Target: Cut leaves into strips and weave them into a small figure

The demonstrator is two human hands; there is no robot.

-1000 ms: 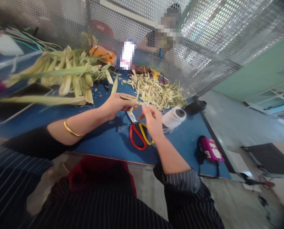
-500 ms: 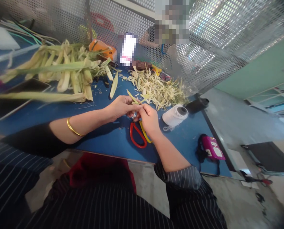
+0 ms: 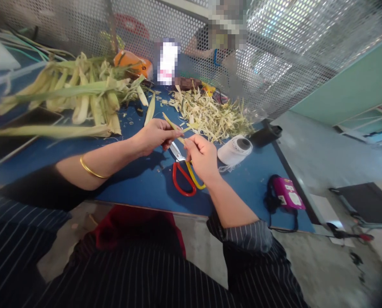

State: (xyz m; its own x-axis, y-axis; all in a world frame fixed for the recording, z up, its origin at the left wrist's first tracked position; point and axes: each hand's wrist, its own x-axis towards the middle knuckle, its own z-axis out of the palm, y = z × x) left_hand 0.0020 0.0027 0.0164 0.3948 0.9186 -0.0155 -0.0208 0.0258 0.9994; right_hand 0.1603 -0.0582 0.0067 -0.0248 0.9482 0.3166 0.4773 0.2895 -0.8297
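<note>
Between my two hands runs a narrow pale-green strip of plant husk (image 3: 169,120), pinched by both. My left hand (image 3: 155,136) grips it between thumb and fingers. My right hand (image 3: 202,155) is closed on its lower right end. Under the hands lie scissors (image 3: 183,179) with one red and one yellow handle and metal blades, partly hidden by my right hand. Just beyond the hands is a heap of shredded pale strips (image 3: 207,113). A single husk leaf (image 3: 150,110) lies beyond my left hand. To the right stands a cone of white thread (image 3: 234,150).
On the left of the blue table (image 3: 136,182) lies a pile of long husks (image 3: 82,92) beside a dark flat panel (image 3: 27,128). A lit phone (image 3: 168,64) stands by the perforated metal screen (image 3: 268,72). A pink box (image 3: 289,194) with a black cable sits near the right edge.
My hands have drawn slightly apart, with the strip still held between them. More of the scissors' blades now shows. The whole view has shifted a little.
</note>
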